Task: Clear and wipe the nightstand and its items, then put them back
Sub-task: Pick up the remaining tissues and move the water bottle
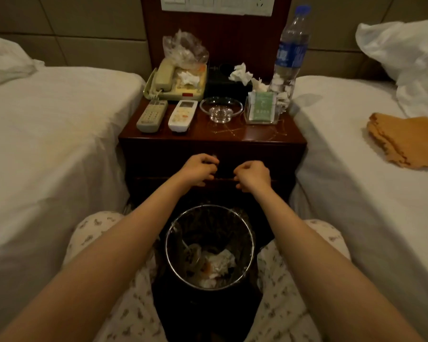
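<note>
The dark wooden nightstand stands between two beds. On it are a beige telephone with a crumpled tissue and a plastic bag on top, two remotes, a glass ashtray, a black tissue box, a clear holder with a green card and a water bottle. My left hand and my right hand hover in front of the drawer, fingers curled, holding nothing visible.
A round bin lined with plastic, with crumpled tissues inside, stands on the floor between my knees. White beds flank the nightstand. An orange cloth lies folded on the right bed, and pillows rest at both headboards.
</note>
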`<action>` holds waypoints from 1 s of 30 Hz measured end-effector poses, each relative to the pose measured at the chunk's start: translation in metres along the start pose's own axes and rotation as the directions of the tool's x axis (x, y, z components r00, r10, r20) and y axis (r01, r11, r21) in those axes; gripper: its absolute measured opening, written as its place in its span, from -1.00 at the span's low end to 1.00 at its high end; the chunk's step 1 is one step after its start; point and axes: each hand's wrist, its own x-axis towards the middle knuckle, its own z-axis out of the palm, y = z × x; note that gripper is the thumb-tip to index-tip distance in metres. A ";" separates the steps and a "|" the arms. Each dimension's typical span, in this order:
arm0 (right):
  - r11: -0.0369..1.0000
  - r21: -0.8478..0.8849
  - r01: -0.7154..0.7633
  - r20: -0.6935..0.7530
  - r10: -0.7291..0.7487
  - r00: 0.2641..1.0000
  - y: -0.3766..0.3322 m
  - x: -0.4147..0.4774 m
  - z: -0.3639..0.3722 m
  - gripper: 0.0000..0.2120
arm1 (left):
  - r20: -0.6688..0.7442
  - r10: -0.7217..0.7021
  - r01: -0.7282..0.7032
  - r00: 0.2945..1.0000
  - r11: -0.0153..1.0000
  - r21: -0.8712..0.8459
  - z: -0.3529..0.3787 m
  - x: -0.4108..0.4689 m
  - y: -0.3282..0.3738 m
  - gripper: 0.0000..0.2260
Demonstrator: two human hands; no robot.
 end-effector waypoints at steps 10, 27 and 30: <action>0.912 0.339 0.229 0.006 -0.245 0.969 -0.100 0.030 -0.059 -0.79 | -0.066 0.198 -0.201 0.978 0.978 -0.048 -0.044 0.033 0.091 -0.91; 0.758 -0.496 0.425 0.004 -0.487 0.873 -0.177 0.181 -0.060 -0.47 | -0.299 0.303 -0.252 0.905 0.947 0.198 -0.125 0.148 0.116 -0.78; 0.786 -0.428 0.446 0.139 -0.430 0.892 -0.174 0.192 -0.054 -0.47 | -0.323 0.366 -0.254 0.873 0.906 0.339 -0.128 0.165 0.116 -0.70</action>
